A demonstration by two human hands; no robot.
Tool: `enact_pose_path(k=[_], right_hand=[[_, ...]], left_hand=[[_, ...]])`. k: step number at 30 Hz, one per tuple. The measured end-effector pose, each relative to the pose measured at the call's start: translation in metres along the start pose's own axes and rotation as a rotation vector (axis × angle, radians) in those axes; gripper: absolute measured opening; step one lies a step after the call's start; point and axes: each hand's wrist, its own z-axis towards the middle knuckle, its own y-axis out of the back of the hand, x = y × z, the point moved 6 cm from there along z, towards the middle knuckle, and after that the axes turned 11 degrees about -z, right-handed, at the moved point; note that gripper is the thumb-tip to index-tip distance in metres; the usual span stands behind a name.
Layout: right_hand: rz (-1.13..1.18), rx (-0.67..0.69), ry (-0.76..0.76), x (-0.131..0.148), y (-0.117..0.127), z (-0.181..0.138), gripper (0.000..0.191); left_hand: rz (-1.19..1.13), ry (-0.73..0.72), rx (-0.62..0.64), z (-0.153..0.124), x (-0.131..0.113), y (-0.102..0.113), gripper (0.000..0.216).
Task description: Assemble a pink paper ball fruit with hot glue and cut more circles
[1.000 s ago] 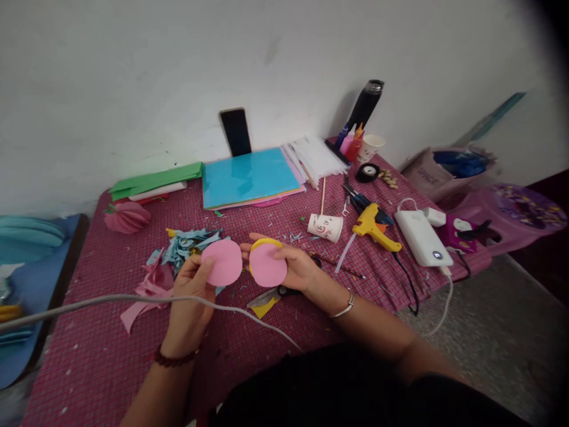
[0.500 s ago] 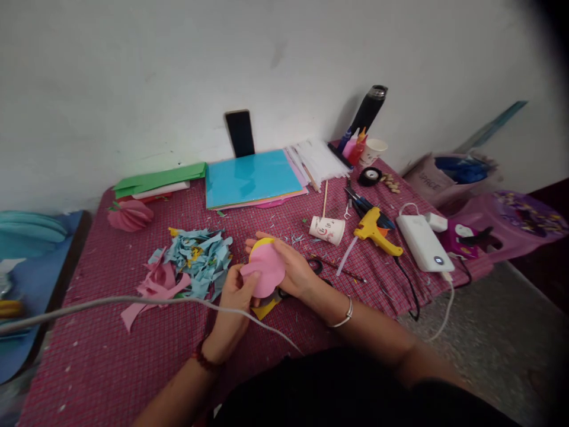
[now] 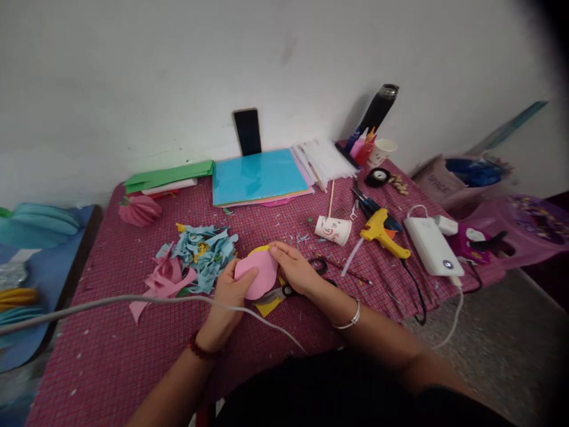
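Observation:
Both my hands meet over the middle of the red checked table (image 3: 111, 350). My left hand (image 3: 229, 296) pinches the lower left edge of a stack of pink paper circles (image 3: 258, 274), thumb on top. My right hand (image 3: 297, 270) grips the same stack from the right, fingertips on its upper edge. A yellow circle (image 3: 261, 249) peeks out behind the pink ones. Scissors (image 3: 284, 290) and a yellow paper scrap (image 3: 269, 306) lie just beneath the hands.
Blue and pink paper scraps (image 3: 195, 258) are piled to the left. A tipped paper cup (image 3: 333, 229), yellow glue gun (image 3: 381, 228) and white power bank (image 3: 433, 246) lie to the right. Coloured paper sheets (image 3: 258, 176), a phone (image 3: 248, 130) and a flask (image 3: 377, 110) stand by the wall. A grey cable (image 3: 133, 299) crosses the front.
A second ago each hand held a separate pink circle side by side. My left hand moved right and brought its circle onto the one in my right hand, and both lowered toward the table.

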Motion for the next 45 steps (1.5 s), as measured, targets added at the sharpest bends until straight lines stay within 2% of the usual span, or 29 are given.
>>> enact_pose_path(k=[4,9,13,16,19,22,24,29,35,37,39,41,45], right_hand=[[-0.03,0.03,0.021,-0.001,-0.004,-0.003,0.028],[-0.073,0.184,0.089,0.008,-0.015,-0.009,0.021],[0.003,0.22,-0.046,-0.002,-0.024,-0.012,0.02],[0.123,0.182,-0.127,-0.008,-0.026,-0.013,0.022],[0.216,0.151,-0.109,-0.006,-0.023,-0.011,0.028],[0.209,0.161,-0.04,0.0,-0.02,-0.007,0.029],[0.153,0.169,0.022,0.005,-0.019,-0.005,0.024],[-0.118,0.206,0.173,0.01,-0.014,0.003,0.014],[-0.381,0.223,0.271,0.009,-0.002,0.012,0.021],[-0.444,0.222,0.291,0.009,0.004,0.015,0.025],[-0.495,0.227,0.309,0.008,0.007,0.018,0.031],[-0.539,0.244,0.324,0.006,0.008,0.019,0.035],[-0.593,0.267,0.35,0.004,0.003,0.019,0.035]], left_hand=[[0.104,-0.113,0.023,0.006,-0.011,0.001,0.038],[0.302,-0.254,0.032,0.006,-0.026,-0.001,0.046],[0.62,-0.519,0.105,-0.006,-0.042,-0.01,0.059],[0.592,-0.644,0.214,-0.016,-0.048,-0.017,0.07],[0.393,-0.572,0.239,-0.016,-0.044,-0.015,0.077],[0.258,-0.396,0.253,-0.009,-0.026,-0.011,0.053],[0.249,-0.374,0.276,-0.004,-0.019,-0.011,0.04],[0.509,-0.55,0.321,-0.002,-0.026,-0.017,0.027],[0.642,-0.673,0.32,-0.002,-0.03,-0.022,0.022],[0.631,-0.659,0.324,0.0,-0.025,-0.022,0.039],[0.59,-0.615,0.336,0.003,-0.018,-0.022,0.071],[0.567,-0.602,0.333,0.006,-0.012,-0.021,0.092],[0.501,-0.645,0.307,0.01,-0.011,-0.018,0.102]])
